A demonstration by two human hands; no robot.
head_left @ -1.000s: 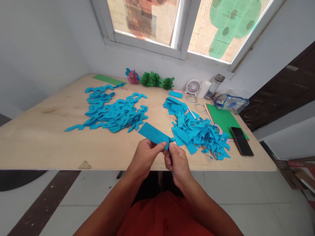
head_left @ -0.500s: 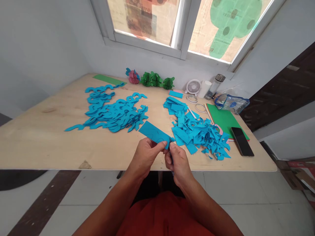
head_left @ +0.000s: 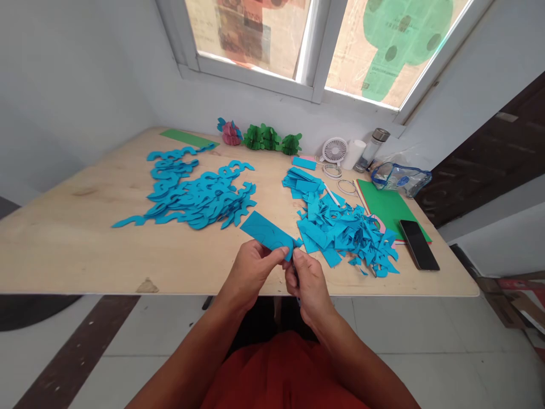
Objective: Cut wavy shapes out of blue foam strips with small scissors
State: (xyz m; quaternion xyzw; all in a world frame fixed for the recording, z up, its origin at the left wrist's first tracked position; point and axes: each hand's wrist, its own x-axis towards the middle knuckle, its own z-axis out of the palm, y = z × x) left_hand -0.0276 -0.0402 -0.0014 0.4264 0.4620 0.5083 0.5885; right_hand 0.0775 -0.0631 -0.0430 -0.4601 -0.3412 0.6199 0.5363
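Observation:
My left hand [head_left: 251,271] pinches the near end of a blue paper rectangle [head_left: 266,231] with pencil lines on it, held just above the wooden table's [head_left: 85,244] front edge. Close against it, my right hand [head_left: 307,282] is closed around a tool that looks like scissors, mostly hidden in the fist, its tip meeting the paper's near right corner. A heap of cut blue curved shapes [head_left: 196,193] lies to the left. To the right sits a pile of blue paper scraps [head_left: 344,230].
Green paper sheets [head_left: 385,207] and a black phone [head_left: 418,244] lie at the right edge. Along the back wall stand paper cactus decorations [head_left: 268,138], a small white fan [head_left: 335,150], a bottle [head_left: 372,146], tape rings [head_left: 347,186] and a clear pouch [head_left: 400,179].

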